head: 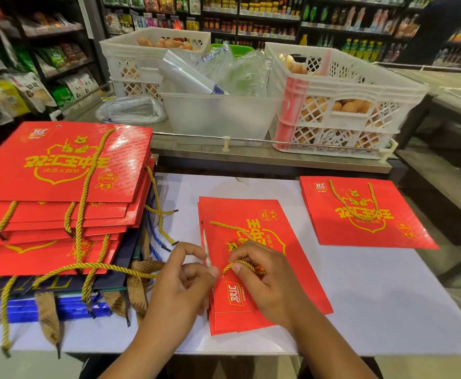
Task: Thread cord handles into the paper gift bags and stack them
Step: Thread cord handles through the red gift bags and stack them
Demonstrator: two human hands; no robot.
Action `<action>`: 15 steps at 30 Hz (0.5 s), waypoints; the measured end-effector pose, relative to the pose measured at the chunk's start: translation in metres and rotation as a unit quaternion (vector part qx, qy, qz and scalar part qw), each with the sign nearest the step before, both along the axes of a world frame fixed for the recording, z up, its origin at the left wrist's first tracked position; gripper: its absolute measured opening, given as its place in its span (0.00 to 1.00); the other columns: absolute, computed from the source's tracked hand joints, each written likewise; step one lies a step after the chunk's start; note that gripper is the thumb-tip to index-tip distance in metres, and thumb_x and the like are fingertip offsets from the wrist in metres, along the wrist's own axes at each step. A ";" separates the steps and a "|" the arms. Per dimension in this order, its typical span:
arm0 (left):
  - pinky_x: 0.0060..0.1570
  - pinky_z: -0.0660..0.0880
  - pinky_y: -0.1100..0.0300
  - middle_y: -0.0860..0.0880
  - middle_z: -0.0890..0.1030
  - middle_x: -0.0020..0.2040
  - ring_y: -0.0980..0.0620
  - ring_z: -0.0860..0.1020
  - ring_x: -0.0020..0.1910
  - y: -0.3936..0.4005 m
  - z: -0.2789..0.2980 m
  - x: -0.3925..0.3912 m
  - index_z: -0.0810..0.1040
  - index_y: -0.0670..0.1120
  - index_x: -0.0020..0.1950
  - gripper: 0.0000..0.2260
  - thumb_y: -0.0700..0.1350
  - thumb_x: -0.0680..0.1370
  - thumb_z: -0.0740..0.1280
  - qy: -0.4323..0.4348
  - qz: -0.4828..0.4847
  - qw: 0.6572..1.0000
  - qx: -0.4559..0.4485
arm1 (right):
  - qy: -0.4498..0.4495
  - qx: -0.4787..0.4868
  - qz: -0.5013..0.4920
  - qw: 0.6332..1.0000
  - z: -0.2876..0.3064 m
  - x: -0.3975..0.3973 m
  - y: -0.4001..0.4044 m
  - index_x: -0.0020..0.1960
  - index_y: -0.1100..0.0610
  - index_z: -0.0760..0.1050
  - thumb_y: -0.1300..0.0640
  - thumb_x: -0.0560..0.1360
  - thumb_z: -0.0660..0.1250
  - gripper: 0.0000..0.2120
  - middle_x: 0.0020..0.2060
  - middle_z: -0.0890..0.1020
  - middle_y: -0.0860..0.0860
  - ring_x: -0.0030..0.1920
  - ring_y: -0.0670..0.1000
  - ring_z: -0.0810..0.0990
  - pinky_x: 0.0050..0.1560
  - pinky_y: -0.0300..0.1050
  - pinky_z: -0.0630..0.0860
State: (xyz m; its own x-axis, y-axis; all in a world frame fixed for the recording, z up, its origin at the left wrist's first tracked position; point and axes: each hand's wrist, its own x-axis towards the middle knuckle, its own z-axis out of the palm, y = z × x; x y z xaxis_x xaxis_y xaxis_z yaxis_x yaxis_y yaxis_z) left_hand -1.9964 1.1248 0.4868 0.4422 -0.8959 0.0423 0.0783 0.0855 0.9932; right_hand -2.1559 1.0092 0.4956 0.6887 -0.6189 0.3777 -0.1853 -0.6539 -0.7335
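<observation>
A flat red paper gift bag [254, 214] lies in the middle of the white table [374, 296]. A gold twisted cord [225, 225] runs across it toward my hands. My right hand [264, 280] pinches a loop of that cord on top of the bag. My left hand [181, 285] has its fingers curled at the bag's left edge, its thumb tip close to the cord's end. To the right lies a single red bag [366, 214] with a gold handle threaded in. On the left stands a tall pile of red bags [60, 165] with loose gold cords over it.
Dark blue bags [43, 305] with brown ribbon handles lie under the left pile. Behind the table run a metal rail [251, 140], two white crates of eggs [338, 105], and a translucent tub [218, 113] of plastic bags. Shop shelves fill the background.
</observation>
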 end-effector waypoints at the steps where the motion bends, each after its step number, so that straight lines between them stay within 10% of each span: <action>1: 0.30 0.68 0.54 0.35 0.72 0.32 0.46 0.69 0.28 0.000 0.000 -0.001 0.76 0.50 0.53 0.08 0.40 0.79 0.73 -0.017 -0.009 1.000 0.002 | 0.001 -0.005 0.002 1.000 0.000 0.000 0.000 0.49 0.51 0.79 0.60 0.80 0.70 0.05 0.45 0.81 0.41 0.48 0.45 0.81 0.50 0.46 0.76; 15: 0.43 0.73 0.63 0.48 0.79 0.38 0.54 0.78 0.39 0.006 0.004 -0.003 0.84 0.51 0.48 0.05 0.41 0.79 0.71 -0.092 -0.030 0.995 0.028 | 0.114 -0.157 -0.047 0.980 0.000 -0.097 0.000 0.67 0.43 0.77 0.48 0.80 0.67 0.15 0.63 0.77 0.34 0.67 0.40 0.75 0.69 0.46 0.69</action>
State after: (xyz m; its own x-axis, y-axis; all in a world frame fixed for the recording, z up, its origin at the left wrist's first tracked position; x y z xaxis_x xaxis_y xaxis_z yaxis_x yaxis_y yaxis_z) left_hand -1.9996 1.1307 0.4905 0.3773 -0.9237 0.0667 -0.1022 0.0301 0.9943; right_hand -2.2531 1.0095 0.4953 0.7229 -0.5613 0.4031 -0.3914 -0.8133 -0.4306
